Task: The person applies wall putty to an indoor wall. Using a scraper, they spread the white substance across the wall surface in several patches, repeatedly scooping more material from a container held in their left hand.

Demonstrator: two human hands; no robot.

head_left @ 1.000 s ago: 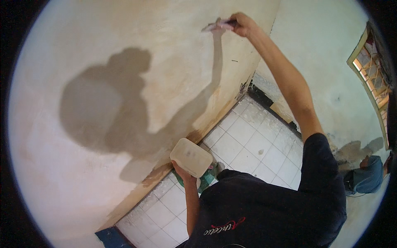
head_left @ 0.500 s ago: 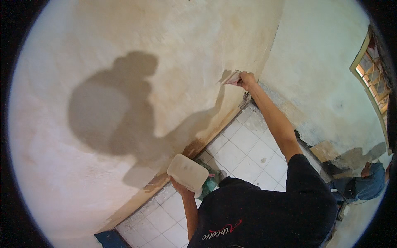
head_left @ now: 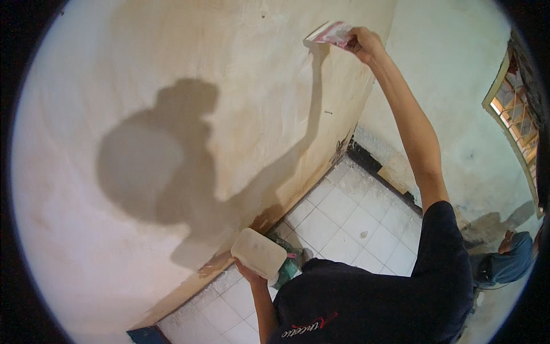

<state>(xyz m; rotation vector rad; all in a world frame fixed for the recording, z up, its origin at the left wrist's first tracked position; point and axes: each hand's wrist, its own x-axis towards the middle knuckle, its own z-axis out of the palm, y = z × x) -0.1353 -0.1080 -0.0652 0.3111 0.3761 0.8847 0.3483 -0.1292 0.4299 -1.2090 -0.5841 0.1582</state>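
High up on the wall, near the corner, my right hand grips a flat putty scraper, white and pinkish, with its wide edge at the wall surface. Down low, my left hand holds a pale, translucent plastic tub by its side, close to the foot of the wall. The tub's contents are hard to make out; its pale surface is all that shows. My arm's shadow on the wall reaches up to the scraper.
A small nail-like piece sticks out of the wall. White floor tiles run along its foot. Green plastic lies behind the tub. Another person is at the far right, below a barred window.
My right hand has moved up the wall with the scraper, from low near the corner to near the top of the view. My left hand and the tub have barely moved.
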